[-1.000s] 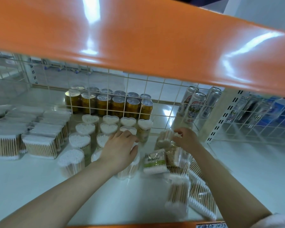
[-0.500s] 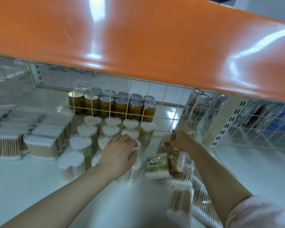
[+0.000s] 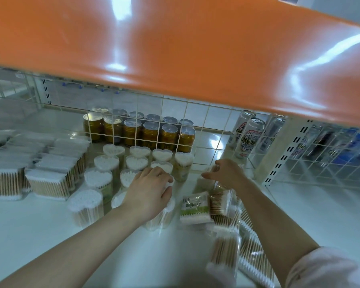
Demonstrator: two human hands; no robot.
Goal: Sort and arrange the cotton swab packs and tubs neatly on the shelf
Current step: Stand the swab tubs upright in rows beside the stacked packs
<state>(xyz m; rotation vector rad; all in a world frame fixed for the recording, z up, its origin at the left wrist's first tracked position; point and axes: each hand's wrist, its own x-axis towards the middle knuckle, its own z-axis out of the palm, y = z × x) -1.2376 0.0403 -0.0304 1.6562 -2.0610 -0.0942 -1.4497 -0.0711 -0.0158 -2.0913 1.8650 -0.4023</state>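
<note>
Under the orange shelf edge [image 3: 175, 48], on a white shelf [image 3: 40, 235], stand the tubs [image 3: 105, 163]: clear heart-shaped pots packed with wooden-stemmed swabs, their white cotton tips showing as hearts from above. They sit in rows in front of a wire grid [image 3: 206, 113], with brown cans [image 3: 150, 134] behind it. The left hand [image 3: 148, 194] lies palm down on the front tub [image 3: 160, 215], fingers [image 3: 162, 173] curled over its top and touching the tub behind; whether they grip it cannot be told. To the right lie the packs [image 3: 220, 202], clear bags of wooden swabs, loosely heaped and overlapping toward the shelf's front edge. One has a green label [image 3: 193, 206]. The right hand [image 3: 227, 173] hovers above the back of this heap, fingers loosely spread, holding nothing that can be made out. At far left, rectangular boxes [image 3: 48, 183] of swabs stand in tidy rows. Tall cans [image 3: 249, 138] stand behind the grid on the right.
</note>
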